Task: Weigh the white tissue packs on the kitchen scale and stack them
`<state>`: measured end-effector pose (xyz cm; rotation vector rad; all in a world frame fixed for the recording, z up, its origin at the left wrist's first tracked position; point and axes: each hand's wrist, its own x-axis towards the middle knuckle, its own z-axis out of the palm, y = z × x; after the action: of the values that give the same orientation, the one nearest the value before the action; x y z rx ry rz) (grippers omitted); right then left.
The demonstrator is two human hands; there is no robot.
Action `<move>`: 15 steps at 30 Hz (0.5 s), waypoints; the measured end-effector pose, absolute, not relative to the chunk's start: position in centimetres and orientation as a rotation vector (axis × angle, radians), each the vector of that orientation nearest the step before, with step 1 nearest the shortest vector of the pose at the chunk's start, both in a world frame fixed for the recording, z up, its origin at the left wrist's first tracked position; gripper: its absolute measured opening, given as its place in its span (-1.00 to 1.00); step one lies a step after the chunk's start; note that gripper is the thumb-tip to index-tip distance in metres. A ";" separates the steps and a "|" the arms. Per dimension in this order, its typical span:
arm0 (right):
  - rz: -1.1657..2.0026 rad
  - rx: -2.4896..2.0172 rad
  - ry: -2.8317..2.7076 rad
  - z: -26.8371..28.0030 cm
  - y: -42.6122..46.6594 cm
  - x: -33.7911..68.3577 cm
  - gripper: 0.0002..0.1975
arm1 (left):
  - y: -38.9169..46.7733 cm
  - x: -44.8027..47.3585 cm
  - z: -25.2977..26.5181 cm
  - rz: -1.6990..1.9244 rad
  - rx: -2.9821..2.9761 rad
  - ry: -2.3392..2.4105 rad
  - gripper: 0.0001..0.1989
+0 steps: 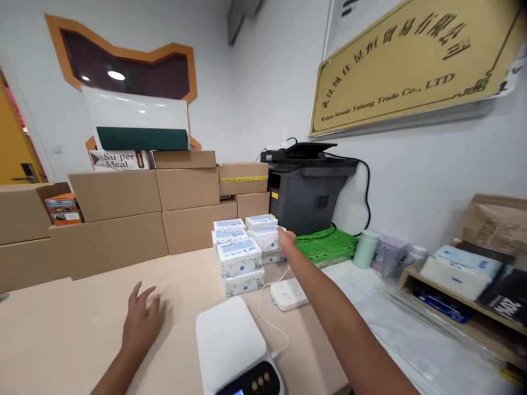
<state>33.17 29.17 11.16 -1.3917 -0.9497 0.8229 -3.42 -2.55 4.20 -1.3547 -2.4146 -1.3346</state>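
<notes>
Two columns of white-and-blue tissue packs (239,249) stand stacked on the table, a left column in front and a shorter-looking one beside it. My right hand (287,240) reaches across and grips the right side of a tissue pack (264,239) in the right column; most of its fingers are hidden behind the pack. Over the table at the left, my left hand (142,315) is open, its fingers apart and slightly curled, holding nothing. A white digital scale (230,340) with a dark button panel lies between my arms, its platform bare.
A white power strip (288,293) and its cable lie beside the scale, under my right forearm. Cardboard boxes (119,241) wall off the back. A dark printer (308,192) stands behind a green mat (325,245). On the right are a mint cup (365,248) and a wooden organizer (465,307).
</notes>
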 end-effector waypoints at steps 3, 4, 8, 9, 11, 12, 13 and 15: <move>0.799 -1.579 -1.045 10.9 29.8 32.0 -0.63 | -2.3 -4.4 3.4 -1.505 -1.300 -2.442 -0.46; 0.775 -1.636 -1.083 10.9 29.9 31.8 -0.63 | -2.3 -4.3 3.4 -1.521 -1.316 -2.456 -0.49; 0.661 -1.836 -1.232 10.7 29.5 31.7 -0.66 | -2.9 -3.4 3.8 -1.602 -1.312 -2.501 -0.56; 0.633 -1.873 -1.262 10.7 29.2 31.8 -0.66 | -3.1 -3.2 3.9 -1.621 -1.292 -2.517 -0.55; 0.582 -1.925 -1.309 10.9 28.7 32.0 -0.66 | -3.4 -3.0 3.9 -1.652 -1.268 -2.533 -0.54; 0.557 -1.939 -1.324 11.1 28.5 32.0 -0.65 | -3.5 -3.0 3.9 -1.664 -1.268 -2.531 -0.54; 0.533 -1.947 -1.334 11.3 28.4 32.1 -0.64 | -3.6 -2.9 3.8 -1.672 -1.276 -2.522 -0.54; 0.484 -1.948 -1.346 12.0 28.4 32.3 -0.61 | -3.5 -2.9 3.6 -1.677 -1.297 -2.501 -0.56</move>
<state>32.31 28.42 12.05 -1.9482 -1.3458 0.4838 -2.92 -3.52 3.63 -1.2971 -2.5013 -1.6766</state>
